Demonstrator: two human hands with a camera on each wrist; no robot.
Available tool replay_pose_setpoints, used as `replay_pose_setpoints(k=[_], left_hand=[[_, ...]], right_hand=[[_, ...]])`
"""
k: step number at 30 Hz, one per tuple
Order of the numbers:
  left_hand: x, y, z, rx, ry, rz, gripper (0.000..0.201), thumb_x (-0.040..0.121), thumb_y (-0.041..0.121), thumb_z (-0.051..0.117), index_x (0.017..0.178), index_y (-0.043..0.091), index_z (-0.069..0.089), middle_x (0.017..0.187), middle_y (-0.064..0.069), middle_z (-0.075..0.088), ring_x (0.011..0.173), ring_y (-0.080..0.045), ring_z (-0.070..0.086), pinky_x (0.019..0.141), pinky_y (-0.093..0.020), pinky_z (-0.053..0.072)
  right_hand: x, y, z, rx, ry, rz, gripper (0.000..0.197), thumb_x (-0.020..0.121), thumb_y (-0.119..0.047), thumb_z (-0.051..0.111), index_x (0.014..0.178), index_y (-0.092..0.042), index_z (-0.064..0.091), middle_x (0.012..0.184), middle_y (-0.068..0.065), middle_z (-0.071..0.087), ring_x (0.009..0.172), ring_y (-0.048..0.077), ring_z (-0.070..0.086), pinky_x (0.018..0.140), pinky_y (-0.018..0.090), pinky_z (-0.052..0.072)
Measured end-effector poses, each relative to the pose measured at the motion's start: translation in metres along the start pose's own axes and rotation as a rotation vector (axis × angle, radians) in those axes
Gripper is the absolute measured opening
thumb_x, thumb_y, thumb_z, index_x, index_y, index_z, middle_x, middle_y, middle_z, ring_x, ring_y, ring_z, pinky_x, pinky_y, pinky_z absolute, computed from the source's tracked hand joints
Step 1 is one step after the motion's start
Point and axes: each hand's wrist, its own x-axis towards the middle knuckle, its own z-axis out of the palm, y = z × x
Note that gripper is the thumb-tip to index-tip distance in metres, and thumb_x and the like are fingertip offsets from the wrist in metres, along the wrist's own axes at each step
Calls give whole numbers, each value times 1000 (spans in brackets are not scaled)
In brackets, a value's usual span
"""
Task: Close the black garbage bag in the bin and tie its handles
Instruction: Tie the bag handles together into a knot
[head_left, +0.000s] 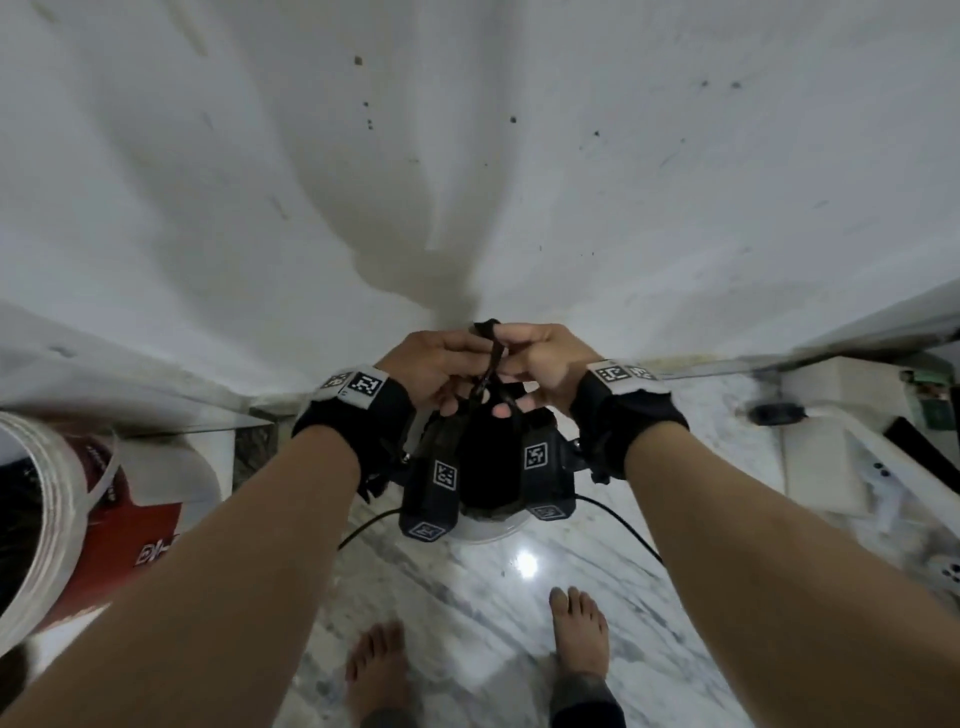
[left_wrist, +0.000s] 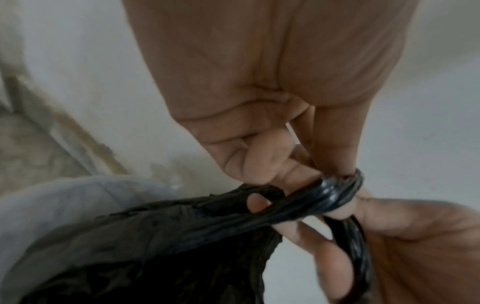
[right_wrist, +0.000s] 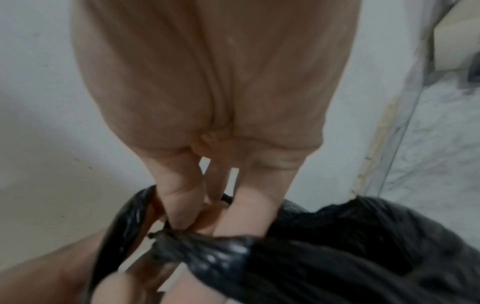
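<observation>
The black garbage bag (head_left: 485, 467) sits in a small white bin (head_left: 488, 530) on the floor by the wall, mostly hidden behind the wrist cameras. Its handles (head_left: 488, 358) are drawn up into twisted black strands between both hands. My left hand (head_left: 441, 364) pinches one handle strand (left_wrist: 306, 205), which loops over a fingertip. My right hand (head_left: 535, 358) pinches the other handle strand (right_wrist: 207, 246) between thumb and fingers. The two hands touch above the bag (right_wrist: 363, 246). The bin rim (left_wrist: 78, 191) shows grey-white under the bag (left_wrist: 155, 236).
A white wall (head_left: 467, 156) rises right behind the bin. A red and white bucket (head_left: 78, 509) stands at the left. White boxes and clutter (head_left: 857, 457) lie at the right. A black cable (head_left: 618, 519) runs over the marble floor (head_left: 493, 597). My bare feet (head_left: 576, 634) stand near.
</observation>
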Motion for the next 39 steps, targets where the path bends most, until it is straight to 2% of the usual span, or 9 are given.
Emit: replay_pose_setpoints(k=[6,10,17,20,24,29,32,35,39], left_hand=[[5,-18,-7,-181,4,22,17,79,9,65,94,12,70,55,-3,67,40,-10,56,33,-20,41],[11,-16,-11,-48,108,39,11,76,12,70,87,14,69,53,3,69,46,-7,62,48,-20,56],[31,-23,-47,-5,333,111,12,78,-1,63,78,9,69,59,-4,71,51,-11,68,61,-26,58],[29,-44,-90,316,459,109,11,78,8,65,85,11,73,77,-15,73,63,-16,72,71,-31,61],[19,-70,-102,923,369,90,17,82,18,60,91,16,74,72,-6,71,75,-19,66,72,-26,50],[26,-91,-94,909,426,167,19,82,19,58,94,16,73,86,-14,75,85,-30,68,83,-40,54],[21,-94,-101,1107,413,200,22,86,20,53,101,17,69,91,-15,73,87,-36,65,78,-40,51],[11,-104,-116,1363,299,275,25,88,13,49,109,14,63,100,-16,71,85,-38,65,73,-43,50],[7,-115,-116,1321,298,207,21,88,13,47,102,17,63,99,-12,70,83,-36,63,73,-42,52]], right_hand=[[18,15,8,-105,92,-22,14,80,0,59,78,-14,61,60,10,52,49,16,49,45,24,43],[30,21,7,-337,160,-113,28,79,-13,66,54,-20,56,51,-2,55,39,7,44,47,24,38],[37,21,-20,-368,111,-111,13,81,-24,69,71,-16,72,39,-5,52,50,18,46,60,32,43],[28,40,-53,-198,138,-85,9,83,-13,64,81,-8,71,41,-1,54,61,24,50,70,37,43],[23,72,-84,3,158,29,16,82,-9,55,73,-6,67,60,7,62,63,23,50,85,43,45],[22,79,-74,-374,23,54,18,73,-30,74,74,-12,72,46,1,39,55,20,37,68,31,46],[15,74,-90,-227,38,-29,16,74,-26,74,63,-16,68,58,5,48,65,14,56,76,34,48],[7,89,-103,-157,7,-22,35,48,-47,84,63,-18,69,61,0,58,63,11,57,73,31,53],[6,102,-79,-428,-75,99,32,67,-42,75,59,-13,66,63,12,52,71,21,51,75,37,45]])
